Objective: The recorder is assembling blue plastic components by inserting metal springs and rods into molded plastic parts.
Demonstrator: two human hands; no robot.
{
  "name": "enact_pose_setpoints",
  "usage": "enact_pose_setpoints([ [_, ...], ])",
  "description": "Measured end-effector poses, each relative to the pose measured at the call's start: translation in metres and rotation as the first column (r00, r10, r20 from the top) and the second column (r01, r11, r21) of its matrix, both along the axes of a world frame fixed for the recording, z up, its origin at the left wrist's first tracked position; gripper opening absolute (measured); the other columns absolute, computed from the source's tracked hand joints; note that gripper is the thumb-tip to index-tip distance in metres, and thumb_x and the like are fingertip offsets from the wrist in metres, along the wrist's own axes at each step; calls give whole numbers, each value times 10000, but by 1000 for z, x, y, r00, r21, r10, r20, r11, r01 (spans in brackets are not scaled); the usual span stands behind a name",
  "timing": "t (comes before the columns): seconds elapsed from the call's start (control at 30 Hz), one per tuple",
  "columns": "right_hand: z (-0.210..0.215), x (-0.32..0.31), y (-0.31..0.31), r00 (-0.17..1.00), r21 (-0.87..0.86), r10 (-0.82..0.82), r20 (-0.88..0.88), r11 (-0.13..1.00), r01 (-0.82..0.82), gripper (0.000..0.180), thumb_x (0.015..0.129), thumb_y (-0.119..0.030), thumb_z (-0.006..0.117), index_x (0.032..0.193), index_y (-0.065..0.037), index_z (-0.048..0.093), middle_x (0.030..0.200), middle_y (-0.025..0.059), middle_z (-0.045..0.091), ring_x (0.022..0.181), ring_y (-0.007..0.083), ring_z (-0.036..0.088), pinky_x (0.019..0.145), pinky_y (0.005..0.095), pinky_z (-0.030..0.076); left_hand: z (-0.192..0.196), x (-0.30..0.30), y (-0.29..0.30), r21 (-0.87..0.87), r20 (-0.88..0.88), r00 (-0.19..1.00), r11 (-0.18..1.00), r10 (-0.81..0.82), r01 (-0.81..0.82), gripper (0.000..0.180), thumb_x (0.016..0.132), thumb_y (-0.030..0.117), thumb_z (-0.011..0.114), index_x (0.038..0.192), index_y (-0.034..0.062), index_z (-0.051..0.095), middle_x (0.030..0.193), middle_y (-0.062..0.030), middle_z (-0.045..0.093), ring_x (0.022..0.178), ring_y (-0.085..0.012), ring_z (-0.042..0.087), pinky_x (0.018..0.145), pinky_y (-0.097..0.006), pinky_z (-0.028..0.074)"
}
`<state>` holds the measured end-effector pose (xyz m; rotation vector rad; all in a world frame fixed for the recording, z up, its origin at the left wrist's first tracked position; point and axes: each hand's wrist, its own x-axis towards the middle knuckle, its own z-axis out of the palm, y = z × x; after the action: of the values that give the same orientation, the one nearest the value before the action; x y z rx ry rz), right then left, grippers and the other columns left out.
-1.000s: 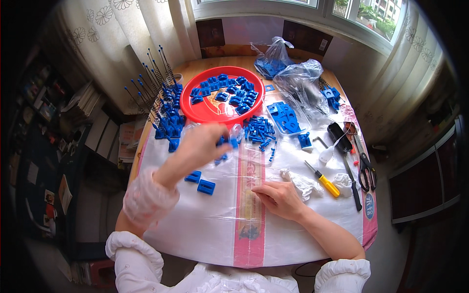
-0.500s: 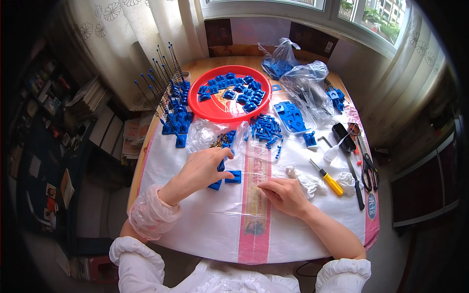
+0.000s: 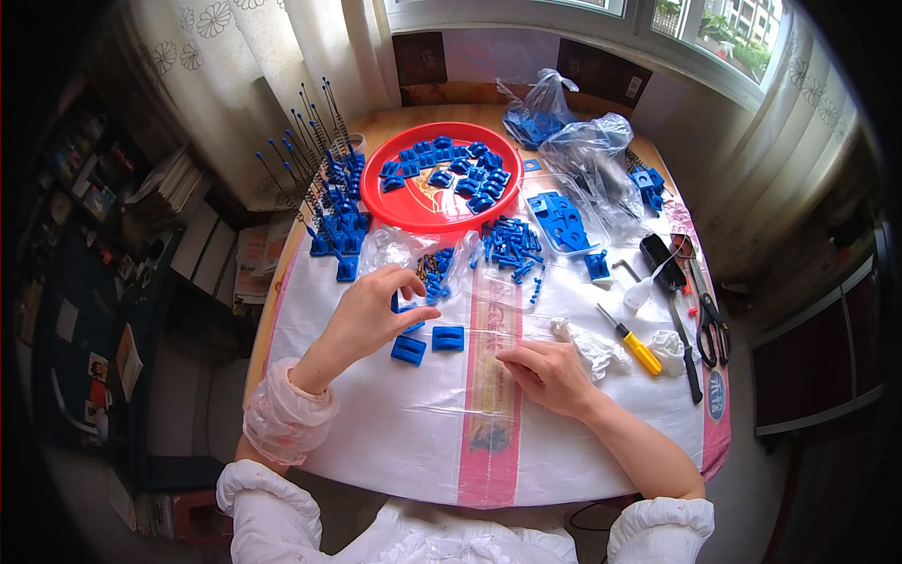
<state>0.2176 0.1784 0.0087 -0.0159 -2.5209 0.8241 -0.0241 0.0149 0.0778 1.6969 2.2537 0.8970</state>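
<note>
1. Drawing back slightly, the left hand (image 3: pixel 365 315) has uncovered two blue blocks (image 3: pixel 448 338) near the middle of the surface (image 3: pixel 395 432); they seem to be set down.
2. Its thumb and fingers stand wide beside another blue piece (image 3: pixel 412 327); I cannot tell whether they touch.
3. Nearer the right edge, the right hand (image 3: pixel 550 376) stays curled, its grip hidden.
4. Toward the far edge, a red tray (image 3: pixel 423 222) holds blue pieces; a clear box (image 3: pixel 571 252), flat blue parts (image 3: pixel 562 221).

Daylit window (image 3: pixel 728 45), upper right
Flower-patterned curtain (image 3: pixel 272 94), upper left; dark shelves (image 3: pixel 89 183), far left; dark cabinet (image 3: pixel 816 350), far right.
</note>
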Motion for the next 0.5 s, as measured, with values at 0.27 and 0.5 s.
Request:
enact_pose_setpoints([
  [0.27,3,-1,-1,1000,7,-1,-7,1000,1,117,848,-66,670,965,-65,671,828,97,679,716,270,671,619,375,525,-9,2,-22,-54,553,832,994,-46,92,418,838,214,701,1172,58,503,978,-49,479,841,-128,505,736,-263,435],
  [0.5,2,-1,0,1000,0,1,-3,1000,-1,119,847,-65,672,966,-66,669,825,97,679,713,272,670,612,378,524,-20,32,-33,-29,981,195,997,15,73,334,882,64,615,1180,52,465,1033,-35,477,835,-86,483,702,-220,414],
])
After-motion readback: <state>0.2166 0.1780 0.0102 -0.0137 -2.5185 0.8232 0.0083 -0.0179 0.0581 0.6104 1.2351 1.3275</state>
